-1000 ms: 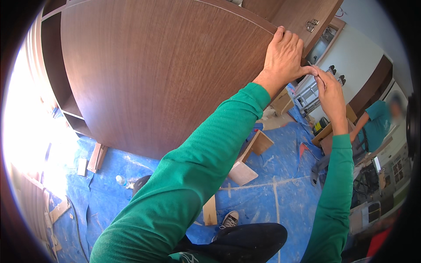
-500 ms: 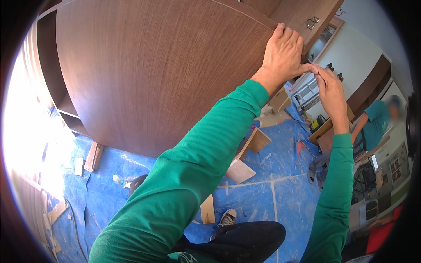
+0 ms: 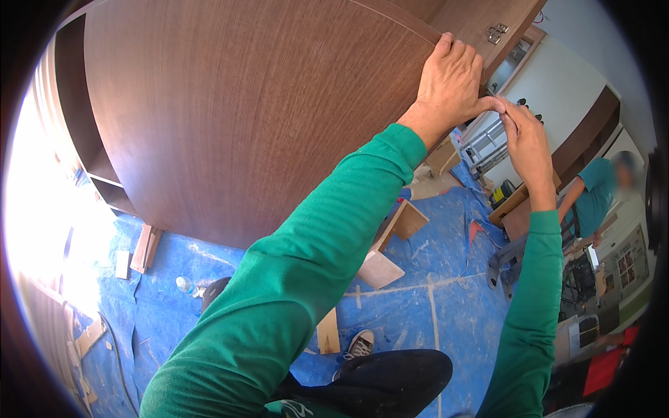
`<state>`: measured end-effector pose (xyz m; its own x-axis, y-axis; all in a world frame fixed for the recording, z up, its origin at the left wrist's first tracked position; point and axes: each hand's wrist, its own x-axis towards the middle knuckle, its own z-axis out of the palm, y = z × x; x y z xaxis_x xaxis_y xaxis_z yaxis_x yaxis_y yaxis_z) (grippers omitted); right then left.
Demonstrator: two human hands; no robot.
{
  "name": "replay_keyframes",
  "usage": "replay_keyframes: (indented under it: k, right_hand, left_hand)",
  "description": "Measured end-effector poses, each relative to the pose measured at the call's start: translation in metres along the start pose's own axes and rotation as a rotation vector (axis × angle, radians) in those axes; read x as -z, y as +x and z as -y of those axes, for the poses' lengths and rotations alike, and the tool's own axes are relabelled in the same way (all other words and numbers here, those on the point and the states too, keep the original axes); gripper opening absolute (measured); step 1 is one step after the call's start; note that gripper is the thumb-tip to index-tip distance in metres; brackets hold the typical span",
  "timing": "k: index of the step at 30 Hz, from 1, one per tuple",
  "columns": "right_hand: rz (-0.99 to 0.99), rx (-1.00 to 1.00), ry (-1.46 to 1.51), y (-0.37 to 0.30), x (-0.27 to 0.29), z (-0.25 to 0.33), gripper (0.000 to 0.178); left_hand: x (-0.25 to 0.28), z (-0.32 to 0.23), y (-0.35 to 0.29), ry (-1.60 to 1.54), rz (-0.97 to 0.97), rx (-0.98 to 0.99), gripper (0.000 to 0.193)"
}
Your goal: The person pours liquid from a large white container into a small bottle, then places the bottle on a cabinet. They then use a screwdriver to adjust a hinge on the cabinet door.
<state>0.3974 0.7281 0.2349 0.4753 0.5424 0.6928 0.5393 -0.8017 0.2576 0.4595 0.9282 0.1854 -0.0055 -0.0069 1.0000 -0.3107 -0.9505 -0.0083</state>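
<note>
A large brown wood-grain panel (image 3: 258, 118) fills the upper left and middle, part of a cabinet. My left hand (image 3: 449, 87) is closed over the panel's right-hand corner, fingers bent on its edge and thumb stretched to the right. Close beside it, my right hand (image 3: 529, 153) is raised with its fingers bent together. Its fingertips meet the left thumb; whatever they pinch, if anything, is hidden. Above both hands, a brown board (image 3: 481, 21) carries a metal hinge (image 3: 497, 33).
Blue sheeting (image 3: 460, 313) covers the floor, with wood offcuts (image 3: 401, 226), a plank (image 3: 328, 333) and a plastic bottle (image 3: 185, 285) on it. A metal ladder (image 3: 484, 150) stands behind my right hand. At the right, a person in a green shirt (image 3: 592, 198) is working.
Both hands keep nearly the same place and grip. The view has shifted slightly, and the person at the right has moved an arm.
</note>
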Motion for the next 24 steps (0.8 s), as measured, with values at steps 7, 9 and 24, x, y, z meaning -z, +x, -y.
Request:
replay_keyframes:
  k: [7,9,24]
  right_hand:
    - [-0.013,0.028,0.045,-0.001,-0.003,-0.004,0.034]
    - [0.011,-0.004,0.025,-0.001,-0.002,0.000,0.034]
    - [-0.017,0.021,-0.208,0.000,-0.004,0.008,0.032]
  left_hand:
    - [0.002,0.001,0.000,-0.036,0.000,-0.003,0.096]
    - [0.002,0.002,0.000,-0.028,0.013,-0.006,0.096]
    - [0.002,0.003,0.001,-0.046,-0.007,-0.005,0.091]
